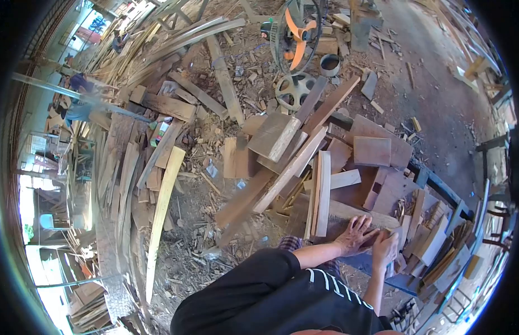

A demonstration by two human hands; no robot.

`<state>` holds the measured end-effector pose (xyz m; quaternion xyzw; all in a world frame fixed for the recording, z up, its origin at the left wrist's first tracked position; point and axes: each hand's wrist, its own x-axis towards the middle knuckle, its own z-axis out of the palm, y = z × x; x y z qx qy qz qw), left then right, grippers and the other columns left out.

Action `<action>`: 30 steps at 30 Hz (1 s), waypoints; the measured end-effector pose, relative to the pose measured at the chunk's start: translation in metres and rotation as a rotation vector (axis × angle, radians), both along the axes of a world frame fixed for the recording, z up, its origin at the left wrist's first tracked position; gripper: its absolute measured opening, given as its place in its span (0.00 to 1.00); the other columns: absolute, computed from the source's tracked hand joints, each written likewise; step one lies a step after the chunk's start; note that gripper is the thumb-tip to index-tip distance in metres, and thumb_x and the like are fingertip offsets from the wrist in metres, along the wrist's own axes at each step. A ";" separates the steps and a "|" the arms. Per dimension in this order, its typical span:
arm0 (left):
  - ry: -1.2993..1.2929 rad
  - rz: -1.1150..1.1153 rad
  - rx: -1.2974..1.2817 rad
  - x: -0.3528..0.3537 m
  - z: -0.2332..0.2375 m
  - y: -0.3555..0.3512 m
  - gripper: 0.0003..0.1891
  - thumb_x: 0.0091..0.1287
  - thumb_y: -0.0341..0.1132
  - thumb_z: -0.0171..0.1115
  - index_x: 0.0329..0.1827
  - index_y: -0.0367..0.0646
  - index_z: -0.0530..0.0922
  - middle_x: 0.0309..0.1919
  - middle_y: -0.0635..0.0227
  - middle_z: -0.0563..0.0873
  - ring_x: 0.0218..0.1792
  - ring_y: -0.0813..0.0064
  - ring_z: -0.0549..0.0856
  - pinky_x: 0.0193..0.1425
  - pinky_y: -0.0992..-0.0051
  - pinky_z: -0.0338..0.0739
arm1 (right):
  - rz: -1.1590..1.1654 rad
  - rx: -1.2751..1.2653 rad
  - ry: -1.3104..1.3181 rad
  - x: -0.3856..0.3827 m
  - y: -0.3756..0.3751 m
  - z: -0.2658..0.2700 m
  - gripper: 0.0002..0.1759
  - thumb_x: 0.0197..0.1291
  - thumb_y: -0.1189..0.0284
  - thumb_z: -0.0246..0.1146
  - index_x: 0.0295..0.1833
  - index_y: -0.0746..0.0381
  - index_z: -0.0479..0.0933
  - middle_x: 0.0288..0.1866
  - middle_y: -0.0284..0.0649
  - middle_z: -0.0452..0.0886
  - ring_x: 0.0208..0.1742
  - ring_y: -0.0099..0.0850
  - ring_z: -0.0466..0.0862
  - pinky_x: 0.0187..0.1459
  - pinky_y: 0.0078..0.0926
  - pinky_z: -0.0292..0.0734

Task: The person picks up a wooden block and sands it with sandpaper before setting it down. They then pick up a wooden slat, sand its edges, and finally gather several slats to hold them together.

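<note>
Wooden board [344, 211] under left hand [354, 239], touched by slightly spread fingers [362, 223], right hand [385, 249] curled near board's end, anything gripped can't be told

Only text I spotted was some white lettering [340, 290] running across the person's black top [312, 310]. It was big and bold, but the cloth curved away and the angle was rough, so honestly I couldn't make out a word.

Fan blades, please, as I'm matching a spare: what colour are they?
The fan blades are orange, best seen in the head view.
</note>
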<state>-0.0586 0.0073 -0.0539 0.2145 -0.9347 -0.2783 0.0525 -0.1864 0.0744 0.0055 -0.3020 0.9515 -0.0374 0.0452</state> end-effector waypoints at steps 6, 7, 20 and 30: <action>-0.017 -0.035 0.030 0.002 0.013 -0.003 0.41 0.68 0.59 0.58 0.82 0.58 0.54 0.79 0.44 0.50 0.79 0.41 0.48 0.77 0.40 0.42 | -0.184 0.013 -0.045 -0.097 -0.034 0.004 0.24 0.69 0.53 0.59 0.51 0.66 0.71 0.39 0.57 0.82 0.43 0.56 0.86 0.45 0.52 0.80; 0.007 -0.027 0.029 0.004 0.015 -0.004 0.41 0.68 0.57 0.59 0.82 0.55 0.56 0.78 0.42 0.51 0.79 0.41 0.48 0.77 0.40 0.44 | -0.202 0.050 -0.044 -0.084 -0.027 0.006 0.27 0.67 0.51 0.60 0.53 0.65 0.72 0.41 0.57 0.84 0.45 0.56 0.85 0.46 0.52 0.80; 0.025 -0.067 -0.057 0.000 0.019 -0.013 0.38 0.65 0.58 0.61 0.78 0.57 0.64 0.74 0.45 0.60 0.75 0.44 0.57 0.74 0.42 0.48 | -0.128 -0.003 0.036 -0.028 -0.021 0.002 0.24 0.66 0.53 0.60 0.50 0.65 0.74 0.39 0.56 0.84 0.38 0.54 0.87 0.41 0.56 0.81; -0.044 -0.064 -0.137 0.000 0.024 -0.012 0.37 0.69 0.59 0.58 0.79 0.58 0.62 0.75 0.46 0.59 0.75 0.46 0.56 0.74 0.41 0.48 | -0.117 -0.197 0.096 -0.061 -0.025 0.010 0.18 0.67 0.58 0.60 0.47 0.64 0.73 0.40 0.55 0.82 0.40 0.55 0.85 0.43 0.54 0.78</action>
